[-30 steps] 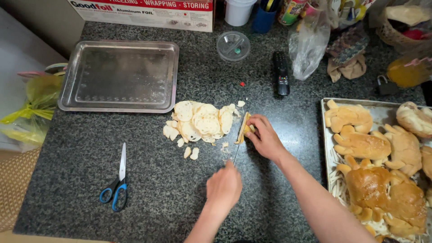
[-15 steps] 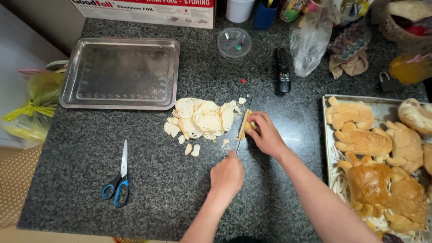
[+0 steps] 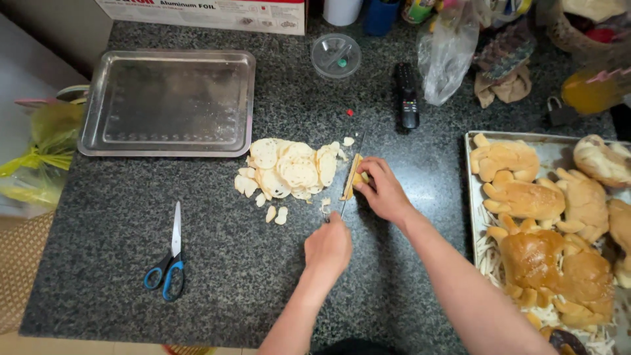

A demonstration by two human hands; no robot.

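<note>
My left hand is closed around the handle of a knife, whose blade runs away from me across the dark granite counter. The blade rests against a small piece of bread, which stands on the counter. My right hand holds that piece from its right side, fingertips close to the blade. Just left of the blade lies a heap of thin pale bread slices, with a few small bits scattered at its near edge.
An empty metal tray sits at the back left. Blue-handled scissors lie near the front left. A tray of baked bread shapes stands at the right. A clear lid, a remote control and a plastic bag are at the back.
My left hand has pushed the knife a little forward, away from me. My right hand stays on the bread piece. The heap of slices looks the same.
</note>
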